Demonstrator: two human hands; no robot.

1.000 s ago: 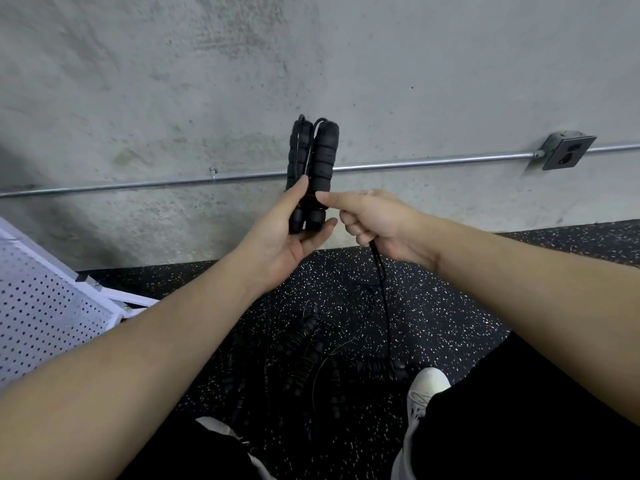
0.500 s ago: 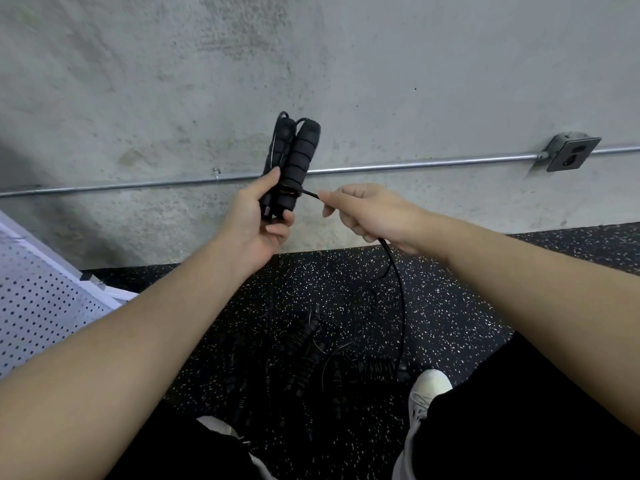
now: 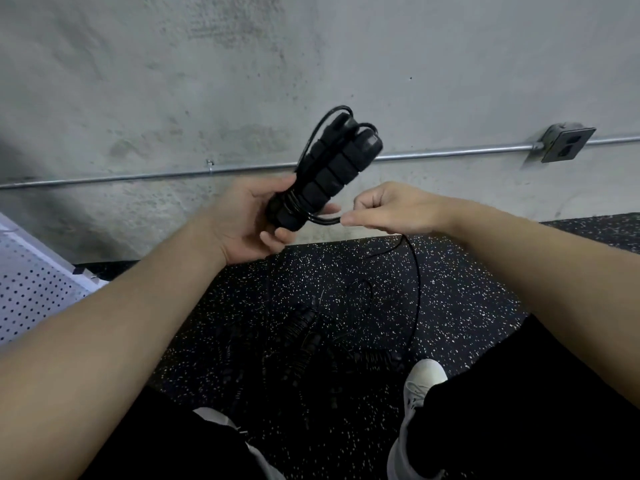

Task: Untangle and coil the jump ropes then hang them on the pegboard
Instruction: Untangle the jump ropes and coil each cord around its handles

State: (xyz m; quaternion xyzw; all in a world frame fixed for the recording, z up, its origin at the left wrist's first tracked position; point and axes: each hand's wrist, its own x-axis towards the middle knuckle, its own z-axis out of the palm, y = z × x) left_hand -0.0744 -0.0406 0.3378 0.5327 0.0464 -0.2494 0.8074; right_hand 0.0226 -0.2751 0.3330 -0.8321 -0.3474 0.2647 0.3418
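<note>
Floor (image 3: 467, 289) of dark speckled rubber is shown below a concrete wall (image 3: 311, 64), with the white pegboard (image 3: 31, 289) leaning at the left edge of the frame. More jump ropes (image 3: 311, 344) are left tangled on the floor at lower centre. At the centre of the frame, the paired foam handles (image 3: 329, 174) are gripped near their lower end by the left hand (image 3: 242, 223), fingers curled round them; their long axis is tilted up and to the right. The cord (image 3: 415, 292) is pinched just right of the handles by the right hand (image 3: 388, 211), fingers closed on it. Several turns are already wound; the slack hangs down to the floor. The next wrap is judged to be carried round the handles, across their long axis, by the right hand.
</note>
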